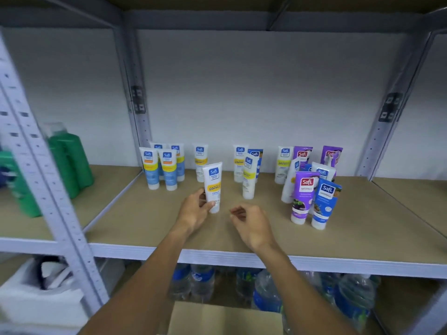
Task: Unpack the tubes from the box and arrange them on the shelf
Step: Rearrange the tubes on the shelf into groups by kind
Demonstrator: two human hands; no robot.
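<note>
Both arms reach in over the shelf edge, forearms bare and roughly parallel. Left hand (193, 210) has thumb and fingers wrapped around the lower part of a white tube (212, 187), cap end down, leaning a bit to the right; can't tell if the cap is actually touching the board or just above it. Right hand (251, 223) hovers just beside it, palm down, fingers loosely curled, nothing in it. That tube is smooth glossy plastic with a yellow band and a blue logo patch, flat crimped top, round white cap. It's out in front of the rows already standing on the shelf (145, 221), which is a matte tan board in a pale grey perforated metal frame. Back left is a cluster of blue-and-yellow tubes (159, 170), and off to the right a purple tube (302, 197) and a blue tube (325, 204) stand side by side, touching. Plain brown cardboard box (217, 317) sits low at the bottom, between the arms. Green bottles (72, 160) are in the next bay left, and shrink-wrapped water bottles (266, 291) are one level down.
</note>
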